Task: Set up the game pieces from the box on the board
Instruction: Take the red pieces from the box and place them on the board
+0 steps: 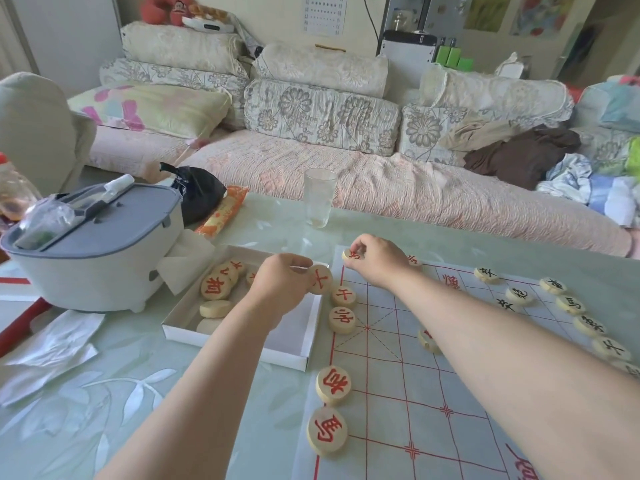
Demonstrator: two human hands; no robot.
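Several pieces (216, 287) are left in the box (235, 348), the board's (415, 393) left-edge red row (342, 319) is part filled, and the left hand (284, 285) and right hand (377, 258) each pinch one.

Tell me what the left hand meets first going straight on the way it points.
Likely the right hand, which pinches a red-marked piece at the far corner of the board; depth is unclear.

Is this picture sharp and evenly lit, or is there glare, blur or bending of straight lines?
Head view: soft light, no hard shadows; head view: pale glare on the glossy pale green table beside the clear drinking glass; head view: the wide lens bends the front edge of the pink quilted sofa and enlarges the near forearms; fine detail is slightly soft throughout.
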